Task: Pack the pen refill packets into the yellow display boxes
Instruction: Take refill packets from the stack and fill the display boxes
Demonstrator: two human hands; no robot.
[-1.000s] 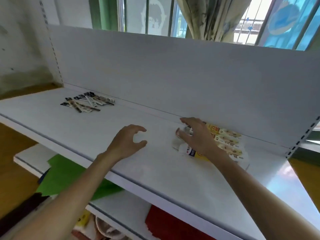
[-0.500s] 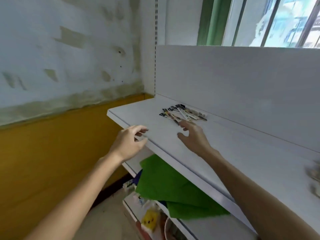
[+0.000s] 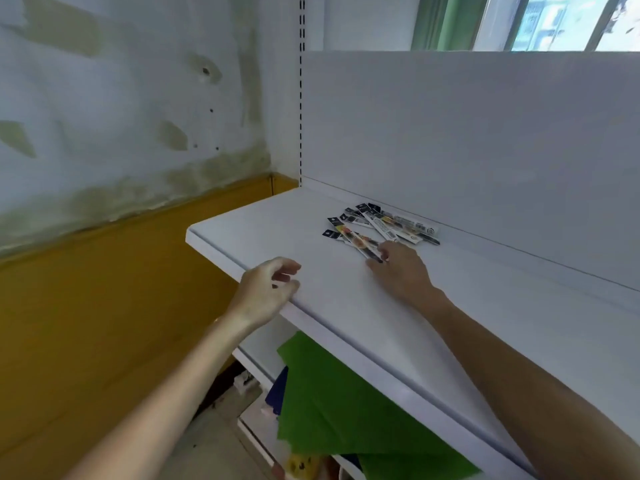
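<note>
Several pen refill packets (image 3: 381, 225), long and narrow with black tops, lie in a loose fan on the white shelf (image 3: 263, 233) near its back panel. My right hand (image 3: 401, 271) lies flat on the shelf, its fingertips touching the near end of the closest packet. Whether it grips that packet I cannot tell. My left hand (image 3: 266, 289) hovers at the shelf's front edge, fingers loosely curled and apart, holding nothing. The yellow display boxes are out of view.
A white back panel (image 3: 467, 143) rises behind the shelf. Below the shelf lie green sheets (image 3: 332, 407) on a lower shelf. A peeling white and yellow wall (image 3: 121, 168) stands to the left. Windows show at the top right.
The view swung left from the yellow boxes to the packets. My right hand left the boxes and reached to the packets, now touching the closest one. My left hand followed along the shelf edge.
</note>
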